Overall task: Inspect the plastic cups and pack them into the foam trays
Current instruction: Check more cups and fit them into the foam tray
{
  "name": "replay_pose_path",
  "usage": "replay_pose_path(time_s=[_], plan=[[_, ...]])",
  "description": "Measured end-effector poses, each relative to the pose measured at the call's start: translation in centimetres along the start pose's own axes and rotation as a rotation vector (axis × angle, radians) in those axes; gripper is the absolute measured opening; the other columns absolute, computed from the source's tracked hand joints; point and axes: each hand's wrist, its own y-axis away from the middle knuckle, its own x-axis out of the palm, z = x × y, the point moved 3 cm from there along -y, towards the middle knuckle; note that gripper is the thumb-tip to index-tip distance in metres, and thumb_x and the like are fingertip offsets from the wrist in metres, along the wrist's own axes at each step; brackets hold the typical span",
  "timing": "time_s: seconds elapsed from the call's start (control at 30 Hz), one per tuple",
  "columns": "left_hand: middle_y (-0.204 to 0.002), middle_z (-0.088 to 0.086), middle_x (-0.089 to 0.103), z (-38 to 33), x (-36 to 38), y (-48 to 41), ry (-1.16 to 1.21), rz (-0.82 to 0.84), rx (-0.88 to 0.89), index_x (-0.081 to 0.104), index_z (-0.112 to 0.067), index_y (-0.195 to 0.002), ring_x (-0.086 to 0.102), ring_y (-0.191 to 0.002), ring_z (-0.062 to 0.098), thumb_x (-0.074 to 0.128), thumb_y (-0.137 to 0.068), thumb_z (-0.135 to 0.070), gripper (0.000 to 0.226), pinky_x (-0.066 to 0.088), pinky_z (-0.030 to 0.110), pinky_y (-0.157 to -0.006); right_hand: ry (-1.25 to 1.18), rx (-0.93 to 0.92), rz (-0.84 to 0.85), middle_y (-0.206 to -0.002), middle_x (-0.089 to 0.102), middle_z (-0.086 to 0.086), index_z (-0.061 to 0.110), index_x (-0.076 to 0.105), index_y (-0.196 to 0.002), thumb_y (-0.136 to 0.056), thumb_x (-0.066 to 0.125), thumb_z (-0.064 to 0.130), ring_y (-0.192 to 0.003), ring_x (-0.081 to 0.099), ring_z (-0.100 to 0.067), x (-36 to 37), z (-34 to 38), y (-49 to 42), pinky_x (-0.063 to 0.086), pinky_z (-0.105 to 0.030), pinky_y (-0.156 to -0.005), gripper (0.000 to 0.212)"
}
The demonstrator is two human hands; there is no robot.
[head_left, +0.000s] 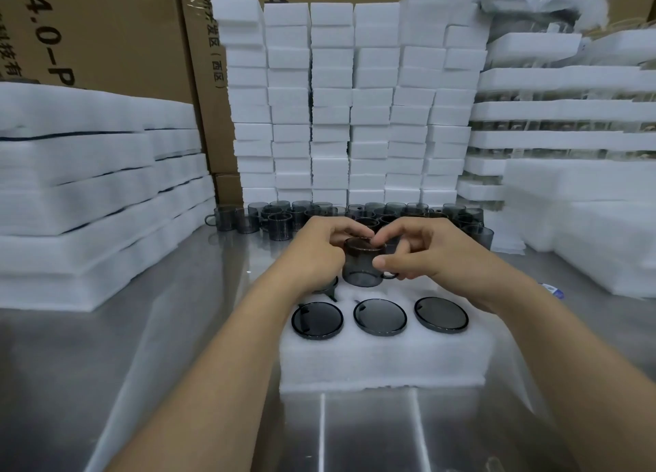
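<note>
Both hands meet over the far row of the foam tray, which sits on a steel table. Between them is a smoky grey cup, upright, its base down at the middle of the tray's far row; whether it is fully seated in a pocket cannot be told. The left hand curls round the cup's left side, fingertips at the rim. The right hand grips it from the other side, thumb pressed on the wall and fingers bent over the rim, just above the small handle that points right.

In the tray's near row three packed cups sit sunk in their pockets, only their round tops showing. A fourth cup in the far left pocket is mostly hidden under the left wrist.

Beyond the tray stands a crowd of loose cups, and behind those a wall of stacked foam blocks. Left of the tray lie piled foam sheets; to its right, stacked filled trays. Cardboard boxes stand farthest back
</note>
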Motion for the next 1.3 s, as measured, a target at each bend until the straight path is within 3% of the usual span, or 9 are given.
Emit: replay_pose_path(time_s=[0.13,0.27,0.37,0.47,0.73,0.87,1.03,1.2,1.3], plan=[[-0.103,-0.008,0.083,0.2,0.1,0.0,-0.023,0.038,0.013,0.079,-0.025,-0.117,0.072,-0.112,0.045,0.033,-0.081,0.026,0.078,0.05,0.041,-0.083,0.007,0.002,0.022,-0.071,0.068,-0.009,0.022,0.078,-0.092,-0.084,0.09,0.02,-0.07,0.066,-0.016,0.0,0.1,0.1,0.051,-0.03,-0.077,0.015],[-0.1,-0.01,0.082,0.0,0.4,0.2,-0.027,0.042,0.041,0.08,-0.023,-0.112,0.073,-0.077,-0.004,0.033,-0.078,0.028,0.077,0.047,0.011,-0.059,0.014,-0.007,0.013,-0.067,0.063,-0.011,0.014,0.075,-0.09,-0.084,0.089,0.017,-0.069,0.066,-0.019,0.1,0.2,0.1,0.056,-0.029,-0.075,0.015],[-0.108,-0.007,0.082,-0.4,0.7,0.3,-0.048,0.018,0.068,0.08,-0.027,-0.11,0.073,-0.11,0.005,0.034,-0.074,0.027,0.08,0.059,0.026,-0.087,0.058,-0.051,-0.006,-0.064,0.064,-0.01,0.012,0.075,-0.089,-0.085,0.089,0.015,-0.066,0.066,-0.016,0.1,0.5,0.1,0.056,-0.019,-0.073,0.015],[-0.116,-0.005,0.08,-0.4,0.7,0.2,-0.081,-0.013,0.093,0.079,-0.028,-0.113,0.069,-0.122,0.009,0.036,-0.072,0.026,0.081,0.055,0.04,-0.108,0.114,-0.076,-0.013,-0.067,0.069,-0.016,0.011,0.073,-0.09,-0.085,0.088,0.014,-0.069,0.071,-0.02,0.3,0.7,0.2,0.06,-0.025,-0.077,0.016],[-0.111,-0.012,0.081,-0.3,0.7,0.4,-0.094,0.073,0.046,0.084,-0.028,-0.113,0.071,-0.116,0.004,0.036,-0.078,0.021,0.077,0.058,0.036,-0.1,0.149,-0.027,0.036,-0.074,0.077,-0.008,0.016,0.076,-0.087,-0.088,0.086,0.031,-0.074,0.075,-0.023,0.7,0.5,0.4,0.059,-0.039,-0.088,0.019],[-0.092,-0.024,0.079,-0.6,0.5,0.4,-0.058,0.095,-0.006,0.086,-0.042,-0.1,0.07,-0.098,-0.007,0.051,-0.09,-0.026,0.039,0.052,0.021,-0.083,0.193,-0.065,-0.058,-0.074,0.075,-0.003,0.035,0.078,-0.094,-0.094,0.076,0.049,-0.065,0.067,-0.011,0.4,0.5,0.3,0.054,-0.032,-0.072,0.015],[-0.11,-0.021,0.08,0.7,0.4,0.2,-0.029,0.184,0.004,0.083,-0.038,-0.114,0.068,-0.113,-0.004,0.066,-0.099,-0.017,0.031,0.05,0.027,-0.102,0.18,0.019,-0.029,-0.061,0.063,0.002,0.028,0.079,-0.09,-0.082,0.087,0.046,-0.06,0.058,-0.011,0.3,-0.4,0.0,0.046,-0.032,-0.066,0.022],[-0.114,-0.034,0.072,1.5,0.3,0.1,-0.135,0.284,-0.027,0.079,-0.053,-0.112,0.062,-0.114,-0.01,0.073,-0.098,-0.039,0.021,0.043,0.016,-0.086,0.225,0.041,0.036,-0.067,0.056,-0.006,0.024,0.08,-0.086,-0.08,0.09,0.045,-0.062,0.041,-0.017,0.8,-1.1,-0.4,0.029,-0.031,-0.063,0.024],[-0.123,-0.031,0.071,1.9,0.0,-0.1,-0.233,0.207,0.014,0.079,-0.053,-0.112,0.059,-0.122,-0.004,0.074,-0.095,-0.049,0.018,0.041,0.026,-0.097,0.249,0.035,0.04,-0.066,0.06,-0.002,0.026,0.08,-0.086,-0.08,0.09,0.043,-0.06,0.045,-0.012,0.8,-1.0,-0.3,0.034,-0.03,-0.062,0.021]])
